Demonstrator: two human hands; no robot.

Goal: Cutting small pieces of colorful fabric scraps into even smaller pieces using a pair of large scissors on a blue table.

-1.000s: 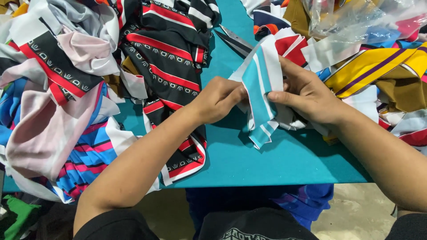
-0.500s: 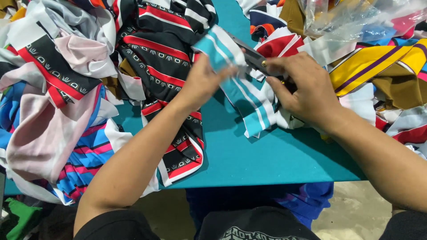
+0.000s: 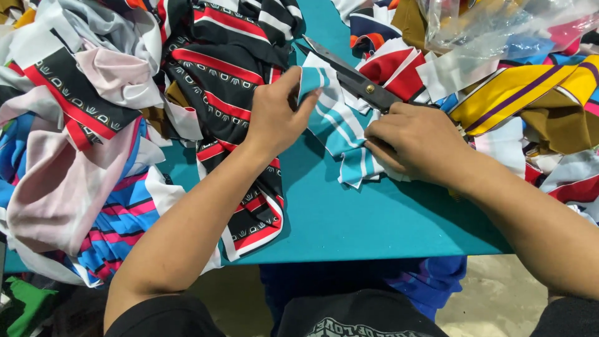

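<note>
My left hand (image 3: pixel 274 118) pinches the far edge of the teal and white striped cloth (image 3: pixel 340 134), which lies mid-table. My right hand (image 3: pixel 418 140) wraps the scissors (image 3: pixel 355 78), blades just open. I should hold the cloth tight and cut along a stripe.

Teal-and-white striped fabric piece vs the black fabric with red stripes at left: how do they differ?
The teal-and-white striped fabric piece is small and gripped by both hands, left hand and right hand, against the dark metal scissors. The black fabric with red stripes is much bigger, patterned, and lies heaped and unheld, one end hanging over the teal table edge. Both are striped cloth.
</note>
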